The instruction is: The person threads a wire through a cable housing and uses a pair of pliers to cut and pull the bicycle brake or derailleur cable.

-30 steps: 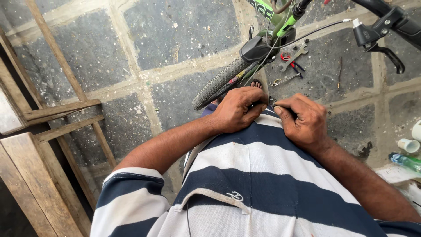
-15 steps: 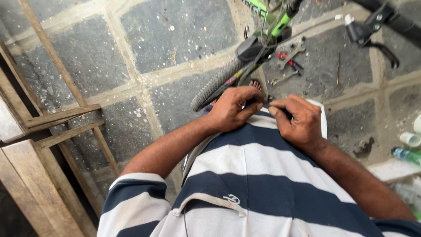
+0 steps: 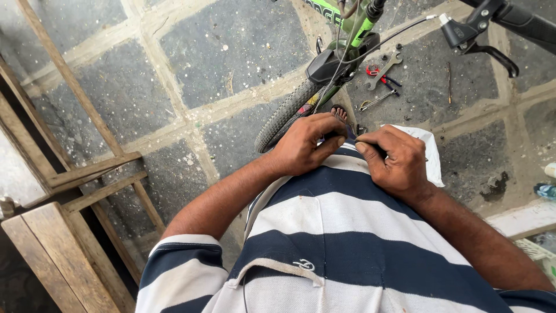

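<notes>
Soft, even daylight fills the view, bright enough to show the white specks and grit on the dark stone paving (image 3: 231, 52) sharply. No hard shadows fall anywhere; only a faint, diffuse darkening lies under the bicycle tyre (image 3: 284, 119). The left hand (image 3: 304, 145) and right hand (image 3: 394, 159) are evenly lit and in focus, with mild sheen on the knuckles. The striped shirt (image 3: 341, 232) close to the lens stays fairly crisp, its white bands bright but not blown out. The wooden frame (image 3: 87, 174) at the left edge leans and stretches with wide-angle distortion, and the far left margin is pale and washed out
</notes>
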